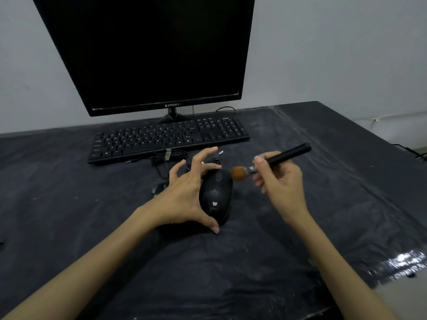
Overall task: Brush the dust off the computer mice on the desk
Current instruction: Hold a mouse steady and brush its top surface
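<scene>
Bench (335, 192) is covered in dusty black sheeting (231, 262), keyboard (166, 137) lying towards the back. Monitor (150, 54) stands just behind keyboard. Taped cable bundle (168, 155) sits at keyboard's front edge, black mouse (217, 195) near, in front of it.

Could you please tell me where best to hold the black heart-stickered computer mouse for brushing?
Approach the black computer mouse from its left and span it lengthwise, as the left hand does: thumb at the rounded rear, fingers at the far end. That leaves the domed top free for the black-handled brush.
</scene>
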